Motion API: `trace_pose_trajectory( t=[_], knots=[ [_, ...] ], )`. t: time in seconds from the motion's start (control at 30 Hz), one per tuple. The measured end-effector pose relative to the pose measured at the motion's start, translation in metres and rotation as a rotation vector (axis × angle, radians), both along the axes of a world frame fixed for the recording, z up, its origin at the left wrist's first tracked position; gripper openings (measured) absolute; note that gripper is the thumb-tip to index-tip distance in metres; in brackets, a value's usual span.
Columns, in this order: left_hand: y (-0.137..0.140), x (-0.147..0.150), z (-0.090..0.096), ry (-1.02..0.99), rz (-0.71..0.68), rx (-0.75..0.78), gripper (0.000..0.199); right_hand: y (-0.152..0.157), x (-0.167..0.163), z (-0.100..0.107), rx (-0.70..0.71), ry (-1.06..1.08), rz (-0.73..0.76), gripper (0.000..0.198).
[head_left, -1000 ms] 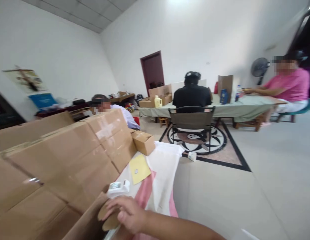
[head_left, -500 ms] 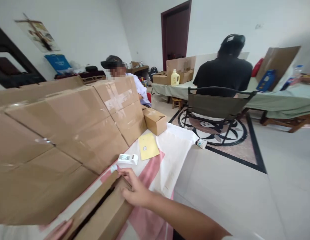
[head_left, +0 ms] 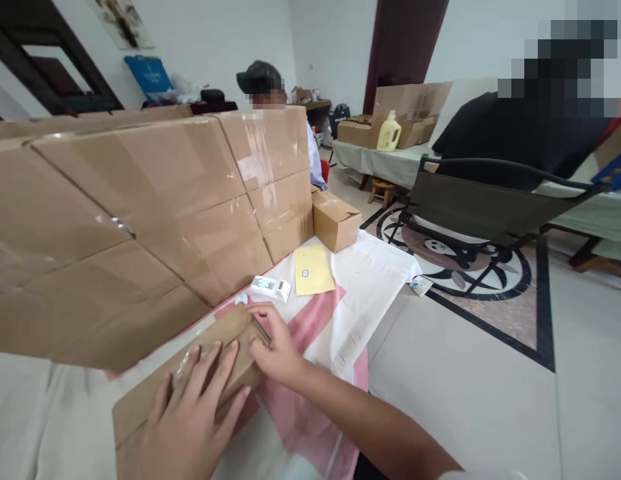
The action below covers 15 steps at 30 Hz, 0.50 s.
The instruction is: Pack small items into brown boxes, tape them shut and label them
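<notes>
A brown cardboard box (head_left: 220,327) lies in front of me on a pink and white cloth, its top flaps pressed together. My left hand (head_left: 187,413) rests flat on the top with fingers spread across the flaps. At the far right end, my right hand (head_left: 277,347) grips the box's edge, fingers over the top and thumb on the near side. Just beyond the box are a small white object (head_left: 270,288) with a printed label, and a yellow sheet (head_left: 314,270) bearing a small mark.
Stacked, taped cartons (head_left: 190,193) form a wall along the left. A smaller carton (head_left: 337,220) sits at its far end. One person in a cap (head_left: 260,77) is behind the stack; another sits on a folding chair (head_left: 490,200). A yellow jug (head_left: 389,133) stands on the far table.
My left hand has come from the box's lower left side onto its top. The dark gap between the flaps has closed. My right hand keeps its hold, and the view has shifted.
</notes>
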<state>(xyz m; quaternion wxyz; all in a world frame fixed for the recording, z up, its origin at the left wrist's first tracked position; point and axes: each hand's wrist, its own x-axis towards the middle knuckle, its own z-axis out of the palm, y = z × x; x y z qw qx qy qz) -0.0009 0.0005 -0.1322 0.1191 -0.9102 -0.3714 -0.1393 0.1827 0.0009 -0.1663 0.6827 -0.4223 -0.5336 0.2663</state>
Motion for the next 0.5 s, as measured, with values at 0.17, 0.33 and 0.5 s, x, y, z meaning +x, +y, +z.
trace_pose_trajectory(
  t=[0.17, 0.33, 0.5],
  knots=[
    [-0.002, 0.009, 0.022, 0.074, 0.112, -0.008, 0.056, 0.031, 0.068, 0.012, -0.207, -0.265, -0.167, 0.026],
    [0.010, 0.010, 0.034, 0.081, 0.157, -0.005, 0.044, 0.093, 0.139, 0.027, -0.780, -0.611, -0.115, 0.029],
    [0.027, 0.004, 0.029, 0.046, 0.146, 0.009, 0.043, 0.133, 0.140, 0.032, -0.930, -0.797, 0.080, 0.009]
  ],
)
